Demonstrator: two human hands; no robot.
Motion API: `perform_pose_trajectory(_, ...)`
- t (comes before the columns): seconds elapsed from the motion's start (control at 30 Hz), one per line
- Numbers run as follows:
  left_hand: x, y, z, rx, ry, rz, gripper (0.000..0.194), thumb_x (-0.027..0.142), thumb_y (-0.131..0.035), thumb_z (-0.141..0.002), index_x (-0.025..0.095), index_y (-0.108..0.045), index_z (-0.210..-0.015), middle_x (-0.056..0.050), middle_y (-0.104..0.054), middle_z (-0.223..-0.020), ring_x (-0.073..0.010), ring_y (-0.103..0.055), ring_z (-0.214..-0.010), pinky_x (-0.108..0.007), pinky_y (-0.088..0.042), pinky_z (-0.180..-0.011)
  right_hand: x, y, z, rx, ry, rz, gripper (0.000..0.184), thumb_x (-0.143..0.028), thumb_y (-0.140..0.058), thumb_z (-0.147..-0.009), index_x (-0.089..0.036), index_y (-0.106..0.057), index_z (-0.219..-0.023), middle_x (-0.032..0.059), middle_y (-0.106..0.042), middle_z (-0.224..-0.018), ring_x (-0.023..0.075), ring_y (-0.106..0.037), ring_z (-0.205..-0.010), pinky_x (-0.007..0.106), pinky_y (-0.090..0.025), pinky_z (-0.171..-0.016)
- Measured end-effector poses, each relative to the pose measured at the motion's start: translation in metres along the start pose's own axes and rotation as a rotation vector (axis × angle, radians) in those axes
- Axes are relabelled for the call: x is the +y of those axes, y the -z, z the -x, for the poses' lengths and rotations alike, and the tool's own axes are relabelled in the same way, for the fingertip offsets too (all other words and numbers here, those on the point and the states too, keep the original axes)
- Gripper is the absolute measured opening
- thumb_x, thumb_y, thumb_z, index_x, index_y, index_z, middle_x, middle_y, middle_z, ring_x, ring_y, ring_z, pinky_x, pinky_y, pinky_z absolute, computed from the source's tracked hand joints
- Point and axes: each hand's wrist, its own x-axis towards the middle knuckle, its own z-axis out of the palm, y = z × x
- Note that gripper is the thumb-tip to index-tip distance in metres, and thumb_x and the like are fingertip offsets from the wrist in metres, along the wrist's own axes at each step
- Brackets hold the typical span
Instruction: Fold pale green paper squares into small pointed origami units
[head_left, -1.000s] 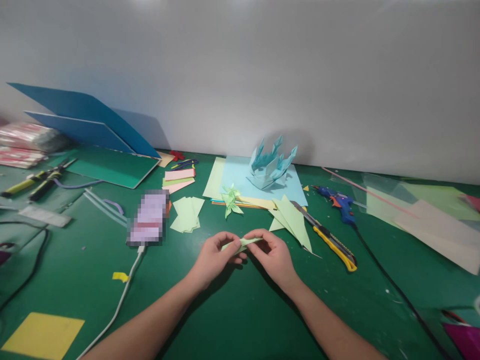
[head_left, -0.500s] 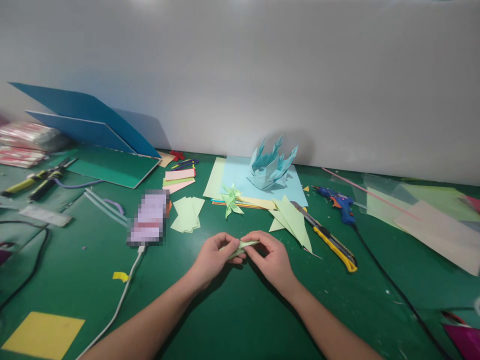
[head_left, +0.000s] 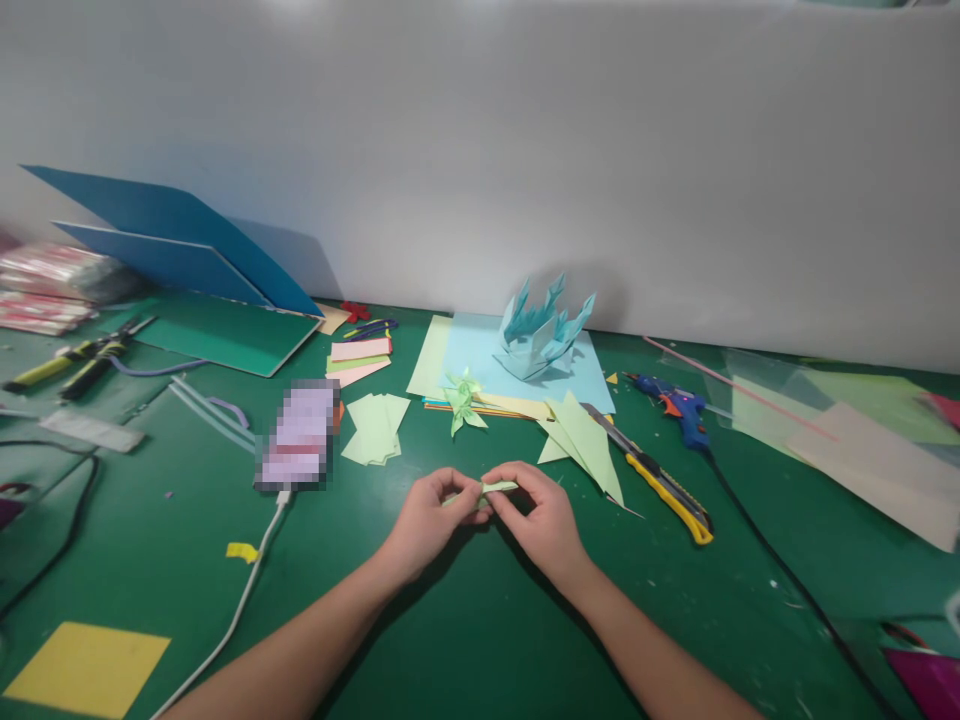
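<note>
Thumbs and fingers of the left hand and right hand pinch a folded pale-green paper between them. Beyond the grip, an open-topped teal origami crown stands on light-blue paper. Far left of it, plastic packets hold red-and-white contents, too blurred to name. The scuffed green tabletop spreads beneath the grip, meeting a grey-white wall beyond.

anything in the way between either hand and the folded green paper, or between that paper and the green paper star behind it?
Nothing visible. The left hand and right hand both pinch the folded green paper. Between it and the green paper star, only tabletop shows.
</note>
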Motion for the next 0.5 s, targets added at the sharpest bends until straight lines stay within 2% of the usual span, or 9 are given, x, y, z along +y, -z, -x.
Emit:
perform_pose_trajectory(0.13, -0.0002, 0.0006, -0.0004, -0.027, -0.013, -0.01, 0.029, 0.036, -0.075, -0.058, 0.014, -0.058, -0.061, 0.002, -0.061, -0.054, -0.0104, -0.06, -0.054, -0.024, -0.049, -0.063, -0.001, 0.0001, 0.0001, -0.012, -0.003, 0.003, 0.011, -0.013, -0.053, -0.073, -0.02, -0.062, -0.075, 0.0032, -0.066, -0.073, 0.0171, -0.062, -0.071, 0.027, -0.05, -0.063)
perform_pose_trajectory(0.3, -0.0015, 0.0021, -0.0011, -0.078, -0.08, -0.064, 0.024, 0.034, -0.071, -0.062, 0.016, -0.055, -0.06, 0.004, -0.059, -0.053, -0.0097, -0.057, -0.054, -0.023, -0.046, -0.061, -0.0011, -0.0007, 0.0005, -0.021, -0.081, -0.04, 0.012, -0.014, -0.052, -0.071, -0.02, -0.062, -0.077, 0.0038, -0.065, -0.075, 0.0178, -0.061, -0.071, 0.026, -0.049, -0.06)
perform_pose_trajectory(0.5, -0.0037, 0.0048, -0.0014, -0.117, -0.149, -0.153, 0.018, 0.031, -0.065, -0.068, 0.016, -0.056, -0.062, 0.003, -0.059, -0.056, -0.0112, -0.057, -0.057, -0.024, -0.046, -0.062, -0.0023, 0.0002, -0.0004, -0.051, -0.13, -0.095, 0.01, -0.015, -0.051, -0.068, -0.019, -0.06, -0.071, 0.0022, -0.061, -0.069, 0.0162, -0.059, -0.066, 0.025, -0.046, -0.057)
